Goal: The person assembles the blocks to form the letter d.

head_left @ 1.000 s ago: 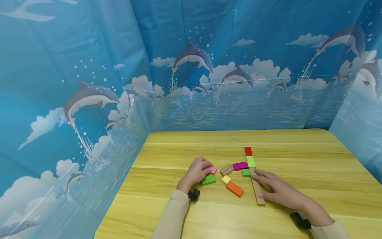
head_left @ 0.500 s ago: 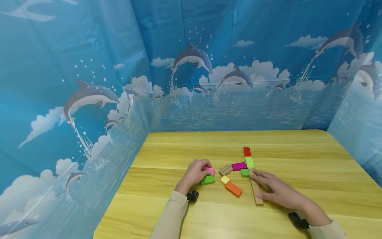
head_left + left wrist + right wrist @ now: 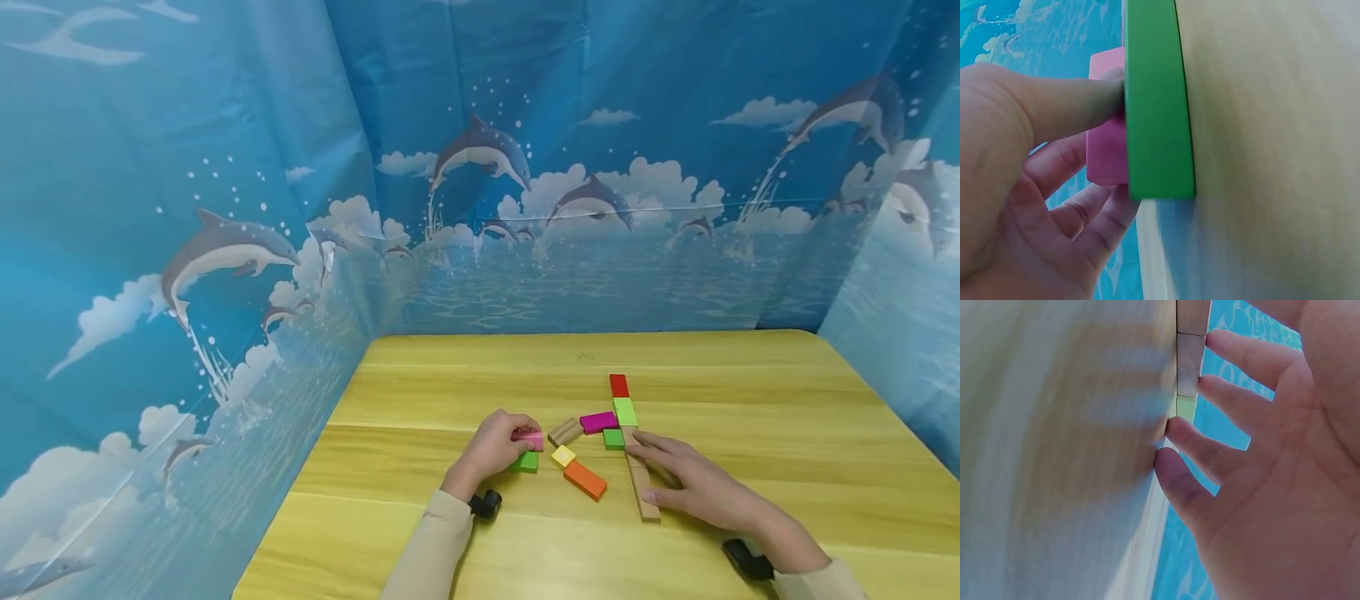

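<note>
In the head view my left hand (image 3: 495, 447) pinches a pink block (image 3: 531, 440) between thumb and fingers. A green block (image 3: 527, 463) lies against its near side, partly covered by the thumb. In the left wrist view the green block (image 3: 1159, 106) hides part of the pink block (image 3: 1107, 153). With fingers fairly straight and spread, my right hand (image 3: 701, 483) touches a line of plain wooden blocks (image 3: 641, 483) along its right side. Light green (image 3: 624, 411) and red (image 3: 618, 386) blocks extend that line toward the far side.
Between the hands lie grooved wooden pieces (image 3: 566, 432), a magenta block (image 3: 598, 422), a small green block (image 3: 613, 439), a yellow block (image 3: 563, 456) and an orange block (image 3: 585, 481). A dolphin-print curtain (image 3: 480, 283) stands behind the wooden table (image 3: 420, 375).
My left hand has shifted the pink block slightly nearer and turned it straighter along the green block, whose left part is now more covered. The right hand stays at the wooden line.
</note>
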`<state>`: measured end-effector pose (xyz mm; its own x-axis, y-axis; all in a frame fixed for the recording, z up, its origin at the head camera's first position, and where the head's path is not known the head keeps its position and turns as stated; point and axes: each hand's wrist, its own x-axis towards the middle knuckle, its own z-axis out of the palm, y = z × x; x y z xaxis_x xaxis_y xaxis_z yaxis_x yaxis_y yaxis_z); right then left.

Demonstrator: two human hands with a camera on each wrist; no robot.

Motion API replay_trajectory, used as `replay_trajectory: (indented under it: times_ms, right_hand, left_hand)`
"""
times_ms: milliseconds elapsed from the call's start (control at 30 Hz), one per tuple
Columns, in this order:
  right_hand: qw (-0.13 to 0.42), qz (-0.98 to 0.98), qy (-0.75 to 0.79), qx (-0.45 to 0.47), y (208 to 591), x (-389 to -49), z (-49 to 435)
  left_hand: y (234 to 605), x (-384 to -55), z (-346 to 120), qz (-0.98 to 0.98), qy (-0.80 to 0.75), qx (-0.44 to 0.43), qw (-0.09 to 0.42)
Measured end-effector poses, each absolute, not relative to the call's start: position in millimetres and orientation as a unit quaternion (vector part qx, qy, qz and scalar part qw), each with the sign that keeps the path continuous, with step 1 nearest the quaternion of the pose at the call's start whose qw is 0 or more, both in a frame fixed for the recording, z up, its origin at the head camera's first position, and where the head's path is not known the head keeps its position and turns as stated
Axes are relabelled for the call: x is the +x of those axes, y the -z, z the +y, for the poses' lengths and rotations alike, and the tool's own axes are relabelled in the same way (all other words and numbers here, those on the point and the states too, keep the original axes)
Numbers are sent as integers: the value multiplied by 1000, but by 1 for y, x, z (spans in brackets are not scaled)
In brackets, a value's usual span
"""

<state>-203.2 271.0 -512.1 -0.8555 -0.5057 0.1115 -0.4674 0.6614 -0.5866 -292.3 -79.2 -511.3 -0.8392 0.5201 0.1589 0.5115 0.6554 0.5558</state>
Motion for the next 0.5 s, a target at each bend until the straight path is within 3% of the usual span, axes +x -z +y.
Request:
replay_trajectory:
  times_ms: [500]
  right_hand:
    - [36,909,312,-274,512,-203,271]
  left_hand:
    - [513,-286,-68,891,-369,261,43]
